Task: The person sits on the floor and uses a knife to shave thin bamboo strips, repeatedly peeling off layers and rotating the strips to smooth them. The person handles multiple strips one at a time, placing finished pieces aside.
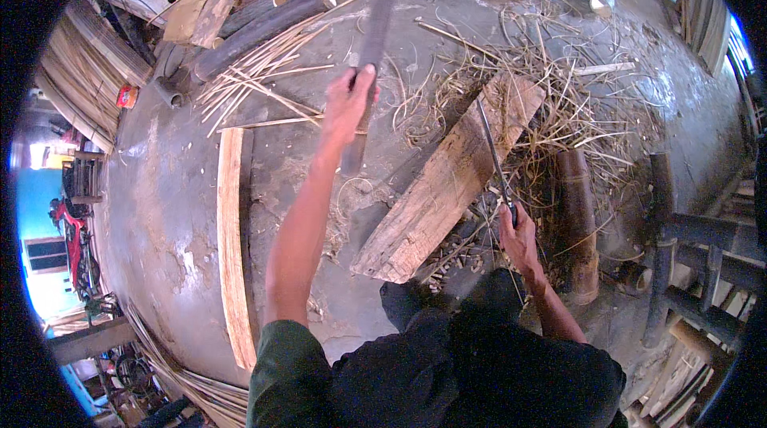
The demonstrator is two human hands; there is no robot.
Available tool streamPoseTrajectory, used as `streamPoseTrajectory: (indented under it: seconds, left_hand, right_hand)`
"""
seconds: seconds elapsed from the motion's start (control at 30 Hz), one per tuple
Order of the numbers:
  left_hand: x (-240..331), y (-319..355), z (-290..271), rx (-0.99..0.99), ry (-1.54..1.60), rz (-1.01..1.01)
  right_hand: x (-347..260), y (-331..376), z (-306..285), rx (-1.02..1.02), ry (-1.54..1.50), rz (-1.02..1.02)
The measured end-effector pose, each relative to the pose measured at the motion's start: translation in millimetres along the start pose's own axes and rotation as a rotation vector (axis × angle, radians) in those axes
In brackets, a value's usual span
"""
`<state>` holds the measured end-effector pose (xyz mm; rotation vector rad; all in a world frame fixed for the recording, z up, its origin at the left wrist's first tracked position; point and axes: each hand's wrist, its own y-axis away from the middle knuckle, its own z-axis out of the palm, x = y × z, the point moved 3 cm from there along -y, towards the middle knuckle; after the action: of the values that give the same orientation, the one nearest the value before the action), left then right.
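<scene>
My left hand [345,112] is stretched forward, its fingers closed round a long, dark strip that looks like split bamboo [375,37]. The strip stands away from me, its far end blurred. In my right hand [521,243] is a knife [492,144] with a dark handle and a long, narrow blade pointing forward and slightly left. Below or beside that blade a thick wooden plank [447,196] lies slantwise on the floor; I cannot tell whether they touch. Curly bamboo shavings [587,108] are heaped around the plank's far end and right side.
A brown bamboo section [577,224] lies right of the knife hand. Left of my left arm is a long pale board [232,244]. Thin sticks [256,85] and bamboo poles [272,29] lie at the far left. A dark bamboo frame [703,268] stands at the right.
</scene>
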<state>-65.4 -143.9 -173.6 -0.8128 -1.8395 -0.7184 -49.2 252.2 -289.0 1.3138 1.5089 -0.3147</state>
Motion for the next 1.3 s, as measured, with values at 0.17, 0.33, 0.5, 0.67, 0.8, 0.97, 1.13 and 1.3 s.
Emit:
streamPoseTrajectory:
  seconds: [0.17, 0.33, 0.5, 0.67, 0.8, 0.97, 1.13, 1.3]
  left_hand:
    - [52.8, 31.0, -43.7, 0.139, 0.377, 0.367]
    - [38.9, 48.7, -56.7, 0.294, 0.377, 0.358]
    - [45.9, 62.5, -75.3, 0.401, 0.079, 0.362]
    - [113.4, 86.0, -95.1, 0.453, 0.032, 0.474]
    - [137.9, 116.8, -94.9, 0.483, -0.094, 0.508]
    - [152.2, 149.4, -69.1, 0.435, -0.218, 0.498]
    - [152.2, 158.8, -56.3, 0.407, -0.218, 0.522]
    - [157.7, 163.5, -50.7, 0.393, -0.226, 0.575]
  right_hand:
    - [15.7, -1.6, 3.4, 0.027, -0.038, -0.060]
    - [-45.0, 12.3, -20.6, -0.070, -0.159, -0.034]
    - [-144.6, 41.3, -45.1, -0.156, -0.208, -0.230]
    - [-264.1, 88.7, -68.1, -0.217, -0.227, -0.522]
    - [-326.4, 120.7, -72.5, -0.402, -0.340, -0.526]
    - [-362.7, 136.0, -65.6, -0.531, -0.356, -0.600]
    - [-363.4, 134.3, -53.9, -0.572, -0.380, -0.594]
    - [-358.8, 131.5, -51.8, -0.561, -0.396, -0.582]
